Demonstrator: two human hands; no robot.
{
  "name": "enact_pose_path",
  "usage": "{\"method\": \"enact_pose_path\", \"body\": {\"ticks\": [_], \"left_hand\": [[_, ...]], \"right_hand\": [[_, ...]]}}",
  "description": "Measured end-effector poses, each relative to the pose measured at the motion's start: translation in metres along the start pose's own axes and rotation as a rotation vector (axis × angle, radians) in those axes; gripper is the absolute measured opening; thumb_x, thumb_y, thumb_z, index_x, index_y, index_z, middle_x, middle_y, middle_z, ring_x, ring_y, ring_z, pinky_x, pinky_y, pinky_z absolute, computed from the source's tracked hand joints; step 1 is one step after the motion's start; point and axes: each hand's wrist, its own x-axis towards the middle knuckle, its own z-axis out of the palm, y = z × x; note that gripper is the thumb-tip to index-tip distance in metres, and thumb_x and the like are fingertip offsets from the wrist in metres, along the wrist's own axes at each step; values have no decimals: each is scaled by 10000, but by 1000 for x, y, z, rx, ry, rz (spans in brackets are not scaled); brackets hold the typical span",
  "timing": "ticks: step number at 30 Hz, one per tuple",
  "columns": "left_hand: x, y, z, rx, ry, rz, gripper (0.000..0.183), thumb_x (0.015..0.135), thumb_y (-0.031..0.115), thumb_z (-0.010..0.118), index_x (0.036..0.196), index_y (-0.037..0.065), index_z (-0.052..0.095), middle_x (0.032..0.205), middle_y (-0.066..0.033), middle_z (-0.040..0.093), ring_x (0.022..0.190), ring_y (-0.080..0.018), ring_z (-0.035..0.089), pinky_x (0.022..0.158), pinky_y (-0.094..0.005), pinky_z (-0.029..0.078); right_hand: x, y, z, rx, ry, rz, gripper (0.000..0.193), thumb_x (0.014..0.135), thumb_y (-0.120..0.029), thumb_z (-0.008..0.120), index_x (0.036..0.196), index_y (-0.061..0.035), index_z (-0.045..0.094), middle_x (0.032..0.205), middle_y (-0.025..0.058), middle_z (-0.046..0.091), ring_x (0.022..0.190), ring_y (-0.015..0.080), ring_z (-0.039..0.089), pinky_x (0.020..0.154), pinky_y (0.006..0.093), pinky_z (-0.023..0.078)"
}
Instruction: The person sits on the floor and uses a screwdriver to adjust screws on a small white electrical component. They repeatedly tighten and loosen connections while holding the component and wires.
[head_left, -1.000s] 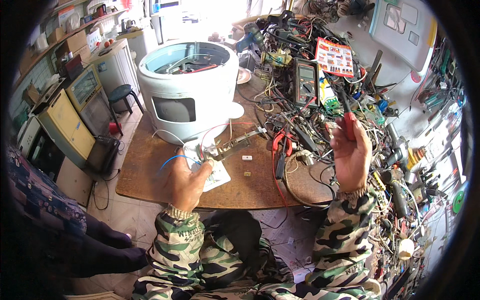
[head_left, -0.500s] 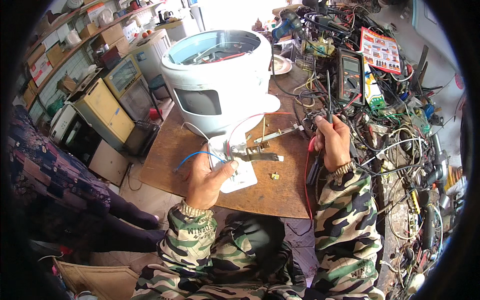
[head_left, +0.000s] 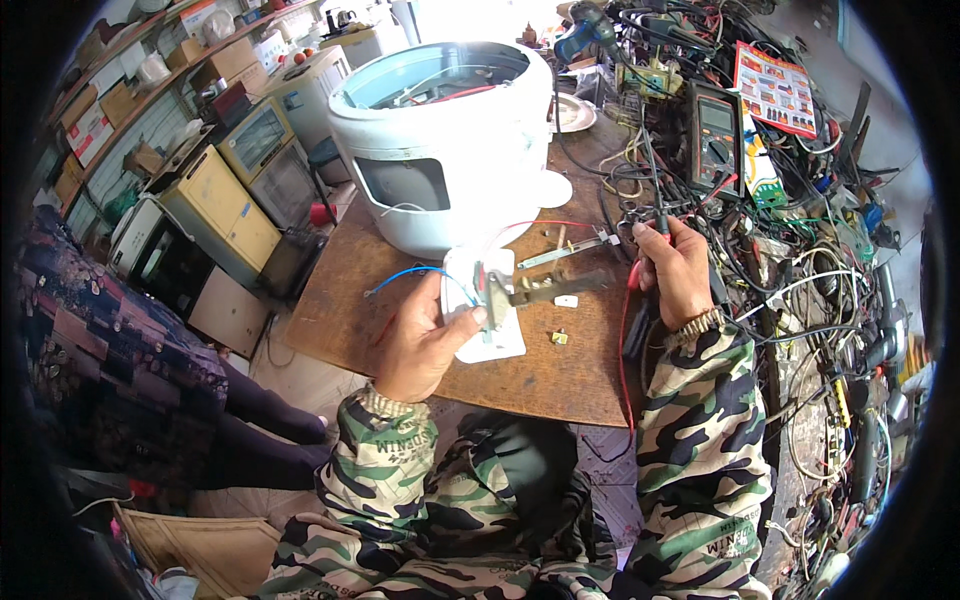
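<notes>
My left hand [head_left: 425, 345] is closed on a small metal bracket assembly [head_left: 496, 302], thumb on its near end. A dark flat lever [head_left: 560, 288] juts from it to the right, slightly blurred. Blue and red wires run off the assembly. Beneath it shows a white plastic plate [head_left: 508, 345]; I cannot tell whether my fingers also hold this plate. My right hand [head_left: 677, 268] grips test probes: a black probe [head_left: 655, 185] points up and away, and a red probe [head_left: 633, 277] hangs by the fingers with its red lead running down. The probe tips touch nothing I can make out.
A large white round appliance housing [head_left: 440, 190] stands at the back of the wooden table [head_left: 400, 330]. A metal strip [head_left: 560, 252] and a small yellowish part [head_left: 559, 338] lie on it. At right are a multimeter [head_left: 715, 140] and heaped cables [head_left: 800, 290]. Another person's clothing [head_left: 130, 360] shows at left.
The bracket assembly has shifted right and tilted in my left hand, its lever swinging up to the right. My right hand keeps the probes. The whole view has shifted slightly.
</notes>
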Motion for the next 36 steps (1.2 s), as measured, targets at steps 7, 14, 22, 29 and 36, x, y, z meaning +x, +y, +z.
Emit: {"method": "enact_pose_path", "body": {"ticks": [7, 14, 22, 29, 36], "left_hand": [[1, -16, 20, 533, 137, 82, 388, 972, 106, 713, 1312, -27, 580, 1123, -102, 708, 991, -161, 676, 868, -326, 553], [-13, -4, 18, 952, 416, 273, 306, 893, 172, 798, 1132, -1, 717, 976, -185, 731, 867, -327, 732, 747, -416, 567], [-49, 51, -76, 1033, 485, 132, 101, 864, 37, 781, 952, -3, 752, 827, -121, 688, 683, -192, 646, 633, -329, 501], [-41, 44, -75, 1246, 300, 75, 204, 817, 140, 833, 930, -1, 738, 834, -116, 656, 683, -241, 626, 639, -359, 495], [-36, 39, -68, 1321, 283, 76, 128, 852, 153, 765, 870, 40, 708, 890, -149, 653, 851, -396, 662, 740, -495, 513]], "right_hand": [[-2, 0, -4, -8, 27, 7, 128, 981, -145, 696, 936, -46, 628, 642, -40, 530, 453, 68, 468, 426, 249, 374], [3, 9, -2, -35, -39, -31, 123, 1005, -144, 680, 964, -43, 624, 622, -29, 528, 457, 68, 462, 433, 249, 370], [2, 7, -6, -38, -20, -26, 123, 989, -145, 694, 970, -35, 642, 640, -34, 555, 459, 56, 470, 434, 235, 371], [1, 5, -9, -47, -38, -25, 138, 989, -152, 700, 966, -34, 634, 656, -23, 558, 463, 64, 480, 435, 242, 375], [-3, -5, -5, -46, -12, 12, 142, 990, -139, 695, 920, -33, 633, 646, -19, 560, 457, 75, 483, 438, 248, 377]]}}
